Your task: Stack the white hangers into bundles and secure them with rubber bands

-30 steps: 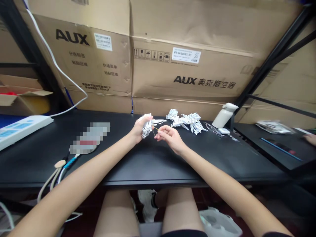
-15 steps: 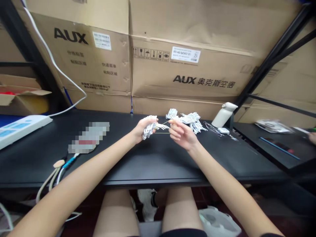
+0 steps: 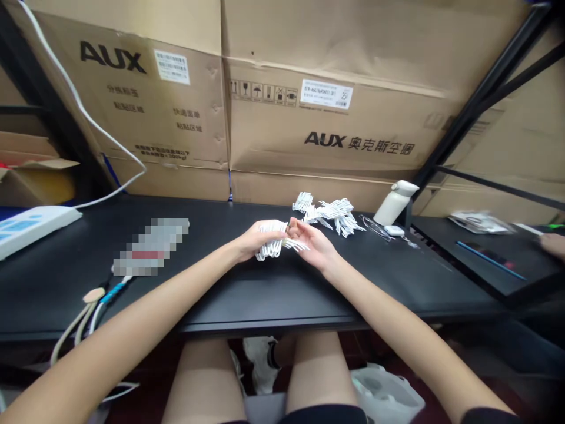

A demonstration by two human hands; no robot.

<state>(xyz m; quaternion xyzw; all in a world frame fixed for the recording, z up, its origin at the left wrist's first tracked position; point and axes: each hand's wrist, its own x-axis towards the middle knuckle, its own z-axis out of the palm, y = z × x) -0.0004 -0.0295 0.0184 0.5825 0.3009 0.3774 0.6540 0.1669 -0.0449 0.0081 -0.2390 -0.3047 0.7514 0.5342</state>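
Note:
My left hand [image 3: 252, 241] is closed around a bundle of white cords [image 3: 270, 240], folded into tight loops and held above the black table. Loose ends of the bundle stick out to the right, over the palm side of my right hand [image 3: 311, 242]. The fingers of that hand are curled up against the bundle's right end; what they pinch is hidden. Behind my right hand lies a pile of more white cord bundles [image 3: 338, 213] on the table.
A white bottle [image 3: 394, 203], a small white case [image 3: 394, 231] and a thin cable lie to the right. On the left are a power strip [image 3: 39, 227] and a blurred-out flat object [image 3: 152, 244] with cables. Cardboard [image 3: 265, 135] walls the back. Another person's hand [image 3: 552, 242] shows at far right.
My right hand has come in to the bundle and turned palm up. A thin yellowish band stretched between my hands earlier no longer shows. The view has shifted slightly.

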